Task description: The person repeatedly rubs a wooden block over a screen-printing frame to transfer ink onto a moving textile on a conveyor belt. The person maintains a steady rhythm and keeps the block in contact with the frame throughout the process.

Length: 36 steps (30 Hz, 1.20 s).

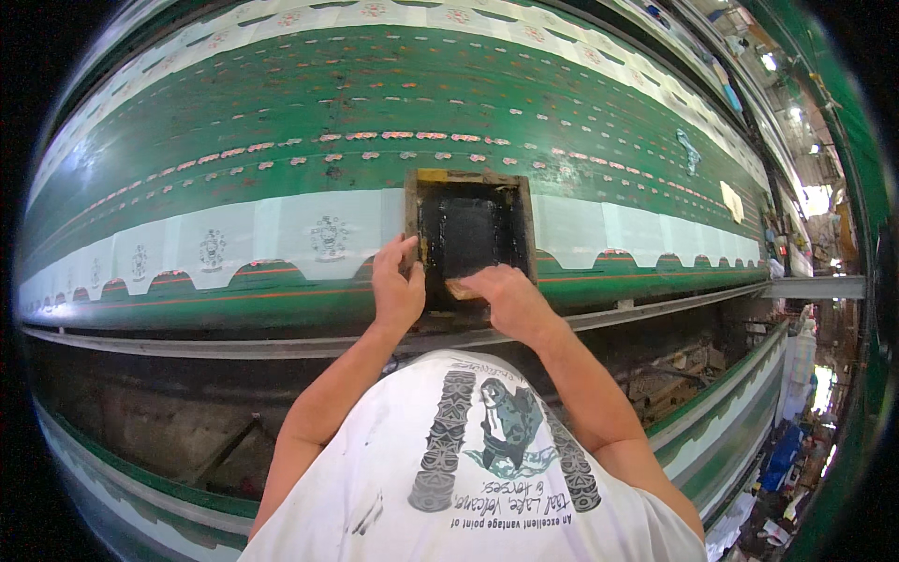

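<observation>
A wooden screen-printing frame (465, 183) with dark ink on its mesh lies over a row of pale cloth pieces (581, 225) on the long green table. My left hand (397, 288) grips the frame's left side, fingers curled on the rail. Inside the frame's lower part, my right hand (508, 302) holds a wooden squeegee (461, 290), its blade hidden. Pieces left of the frame carry dark printed designs (329, 238); those to the right show no print that I can make out.
A second row of pale cloth (476, 21) runs along the far edge. A teal rag (689, 152) and a cream cloth (733, 200) lie to the right. A metal rail (627, 311) runs along the near edge, meeting a crossbeam (819, 288). Another green table (150, 478) stands behind me.
</observation>
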{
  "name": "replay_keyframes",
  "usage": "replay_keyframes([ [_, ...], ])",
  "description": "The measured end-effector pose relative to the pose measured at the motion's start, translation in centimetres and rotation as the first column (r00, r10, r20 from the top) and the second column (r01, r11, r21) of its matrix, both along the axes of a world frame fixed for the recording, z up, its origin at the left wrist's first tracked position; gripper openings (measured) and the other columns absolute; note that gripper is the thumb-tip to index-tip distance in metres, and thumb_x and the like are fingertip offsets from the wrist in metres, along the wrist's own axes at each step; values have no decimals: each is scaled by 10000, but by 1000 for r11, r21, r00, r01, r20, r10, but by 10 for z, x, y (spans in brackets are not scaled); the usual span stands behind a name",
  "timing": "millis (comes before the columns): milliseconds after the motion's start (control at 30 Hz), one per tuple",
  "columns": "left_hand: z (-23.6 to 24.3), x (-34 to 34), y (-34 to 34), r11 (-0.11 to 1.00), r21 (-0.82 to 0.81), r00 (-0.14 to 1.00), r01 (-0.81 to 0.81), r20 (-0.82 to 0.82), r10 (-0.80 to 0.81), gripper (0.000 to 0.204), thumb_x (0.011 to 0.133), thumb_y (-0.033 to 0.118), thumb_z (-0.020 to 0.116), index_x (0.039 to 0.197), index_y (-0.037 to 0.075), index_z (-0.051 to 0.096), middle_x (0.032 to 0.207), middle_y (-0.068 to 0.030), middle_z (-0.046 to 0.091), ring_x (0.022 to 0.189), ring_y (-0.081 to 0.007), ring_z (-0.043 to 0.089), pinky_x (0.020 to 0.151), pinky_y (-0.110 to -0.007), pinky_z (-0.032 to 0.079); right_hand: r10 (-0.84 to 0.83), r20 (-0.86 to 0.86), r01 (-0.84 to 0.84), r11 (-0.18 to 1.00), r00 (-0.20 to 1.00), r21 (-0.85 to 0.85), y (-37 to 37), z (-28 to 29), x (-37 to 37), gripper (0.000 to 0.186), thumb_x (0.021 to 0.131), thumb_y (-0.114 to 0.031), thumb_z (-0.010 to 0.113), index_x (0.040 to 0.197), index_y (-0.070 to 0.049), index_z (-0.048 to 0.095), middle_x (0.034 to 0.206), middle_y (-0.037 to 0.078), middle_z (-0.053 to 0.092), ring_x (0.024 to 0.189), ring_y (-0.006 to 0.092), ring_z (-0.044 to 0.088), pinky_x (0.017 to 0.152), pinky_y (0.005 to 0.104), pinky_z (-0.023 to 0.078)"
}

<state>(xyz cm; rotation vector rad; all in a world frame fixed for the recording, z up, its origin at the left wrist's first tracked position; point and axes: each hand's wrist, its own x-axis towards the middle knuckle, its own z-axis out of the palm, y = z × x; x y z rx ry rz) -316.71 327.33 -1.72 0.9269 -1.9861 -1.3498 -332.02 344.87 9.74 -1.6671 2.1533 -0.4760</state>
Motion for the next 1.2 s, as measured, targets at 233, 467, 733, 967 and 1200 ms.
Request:
replay_keyframes([
  [233,-9,-5,6,992,-118,999,-32,-40,27,540,788,-75,739,1304,74,795,1586,-237,649,1460,-407,613,1270,-477,447,-14,5,14,1000,1000,-25,25,-4,19,483,826,-12,817,1306,-40,776,1349,151,703,1257,403,643,1089,497,553],
  [467,2,-7,9,997,-69,999,-28,-44,25,407,757,-78,731,1121,70,837,1591,-266,650,1470,-408,599,1268,-470,433,-320,38,314,890,947,-332,68,-16,-6,414,902,-104,881,1303,-61,792,1390,166,724,1338,392,654,1152,481,532],
  [733,14,-77,74,992,-126,979,-32,-205,5,357,764,-89,725,1082,47,808,1579,-293,644,1454,-417,607,1238,-471,449,-573,545,764,606,613,-222,159,-50,-73,319,991,-81,806,1303,-21,786,1370,164,767,1280,345,724,1135,433,546],
  [967,1,-155,162,994,-90,981,-58,-190,40,350,761,-82,740,1065,70,823,1565,-287,661,1463,-415,619,1248,-472,451,-557,333,649,670,760,-360,244,-56,-147,297,968,-48,797,1264,-22,803,1347,176,772,1303,369,698,1157,473,528],
  [1200,-9,-184,198,997,-36,986,-65,-155,59,333,770,-65,750,1070,61,821,1578,-266,661,1429,-387,634,1220,-449,471,-177,9,164,890,984,-426,266,-33,-177,376,894,-126,880,1251,-69,779,1368,141,718,1326,415,659,1126,536,537],
])
